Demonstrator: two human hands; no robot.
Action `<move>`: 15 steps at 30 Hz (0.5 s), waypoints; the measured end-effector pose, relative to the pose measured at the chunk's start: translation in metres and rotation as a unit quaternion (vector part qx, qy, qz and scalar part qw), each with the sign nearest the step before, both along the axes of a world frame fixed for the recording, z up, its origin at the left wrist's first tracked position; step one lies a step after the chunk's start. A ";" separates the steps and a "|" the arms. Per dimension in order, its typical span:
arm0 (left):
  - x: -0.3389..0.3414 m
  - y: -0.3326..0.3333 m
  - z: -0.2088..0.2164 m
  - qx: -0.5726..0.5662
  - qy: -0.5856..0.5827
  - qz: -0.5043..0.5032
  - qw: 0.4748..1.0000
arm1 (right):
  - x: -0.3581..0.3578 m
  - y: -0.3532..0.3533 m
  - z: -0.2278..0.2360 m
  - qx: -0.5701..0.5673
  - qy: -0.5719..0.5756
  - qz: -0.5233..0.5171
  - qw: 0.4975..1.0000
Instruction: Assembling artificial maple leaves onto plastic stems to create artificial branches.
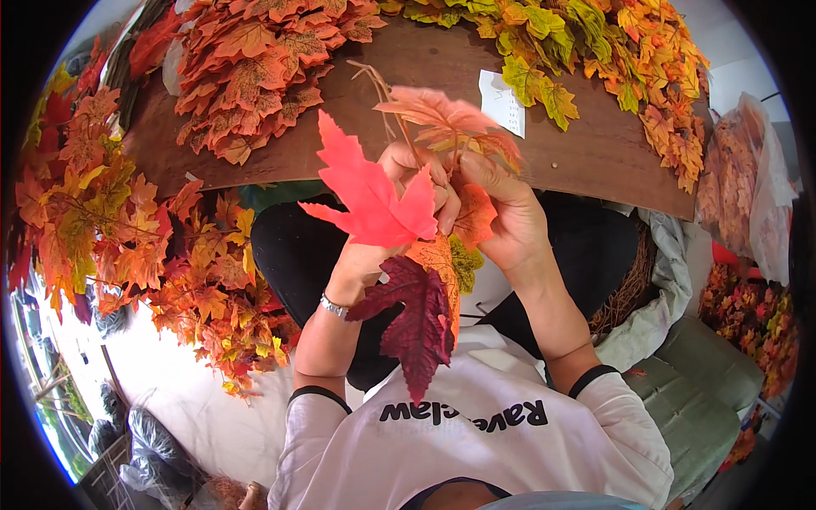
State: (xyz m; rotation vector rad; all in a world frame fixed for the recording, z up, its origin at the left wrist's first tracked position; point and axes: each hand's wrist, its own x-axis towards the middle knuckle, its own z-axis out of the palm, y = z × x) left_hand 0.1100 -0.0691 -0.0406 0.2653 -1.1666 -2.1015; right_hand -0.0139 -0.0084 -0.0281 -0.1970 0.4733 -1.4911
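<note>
Both hands are raised over my lap, fingertips close together on the thin brown stems of artificial maple leaves. My left hand is closed on the stems, partly covered by a bright red leaf. Below it hangs a dark burgundy leaf, beside an orange leaf and a yellow-green leaf. My right hand pinches at the base of a peach-orange leaf, which points up and away. A small orange-red leaf sits between the hands. The exact joint is hidden by my fingers.
Ahead is a brown wooden board bearing a pile of orange leaves, yellow-green leaves and a paper slip. Leaf garlands hang at left. A plastic bag of leaves and a twig bundle are at right.
</note>
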 end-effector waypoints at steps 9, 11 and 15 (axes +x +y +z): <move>0.007 -0.005 0.004 0.023 0.008 -0.059 0.998 | 0.008 0.001 0.000 -0.006 -0.033 -0.061 0.998; 0.007 -0.004 0.004 0.025 0.019 -0.064 0.997 | 0.010 0.001 0.001 -0.008 -0.054 -0.071 0.996; 0.008 -0.003 0.005 0.028 0.016 -0.049 0.998 | 0.014 0.000 0.008 0.013 -0.015 -0.070 0.997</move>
